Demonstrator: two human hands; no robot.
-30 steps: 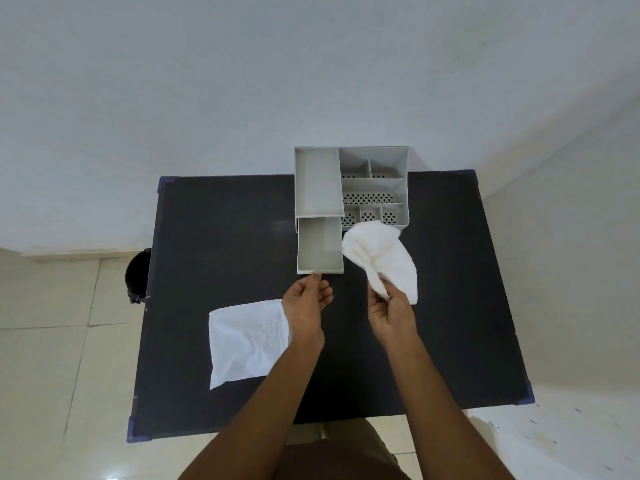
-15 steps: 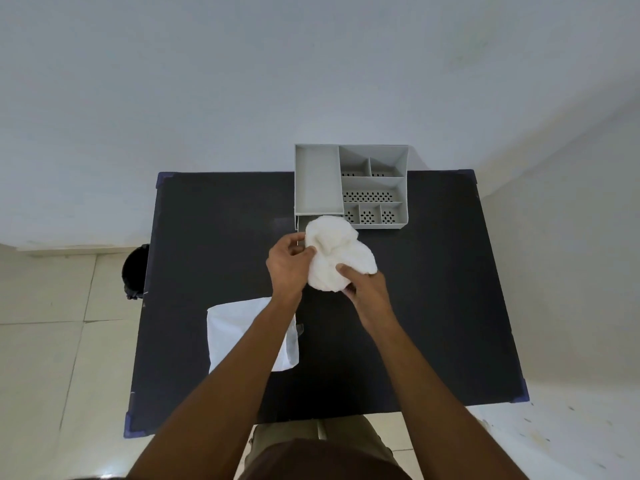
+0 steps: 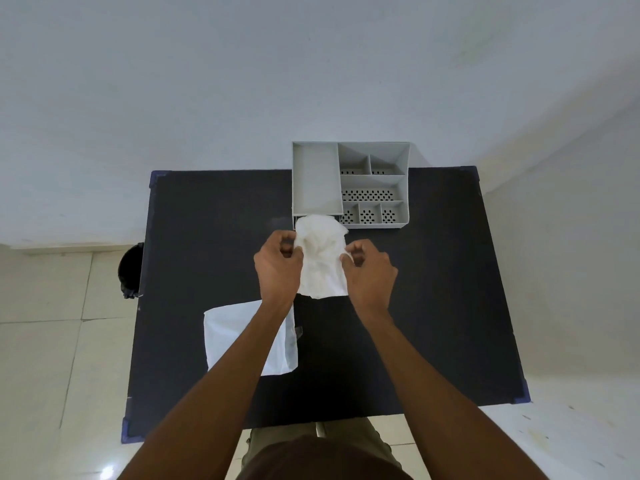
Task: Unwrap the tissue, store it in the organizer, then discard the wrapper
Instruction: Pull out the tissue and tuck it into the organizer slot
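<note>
Two hands are seen in the head view, both on the tissue [image 3: 321, 258]. Its left edge is pinched by the curled fingers [image 3: 288, 250] of the left hand [image 3: 278, 271]; its right edge is pinched by the fingers [image 3: 356, 252] of the right hand [image 3: 370, 277]. The tissue is held crumpled, stretched between them, above the black desk [image 3: 433, 289], just in front of the grey organizer [image 3: 401, 157] and covering its near-left edge. The white wrapper [image 3: 228, 336] is lying flat on the desk, partly hidden under the left forearm.
</note>
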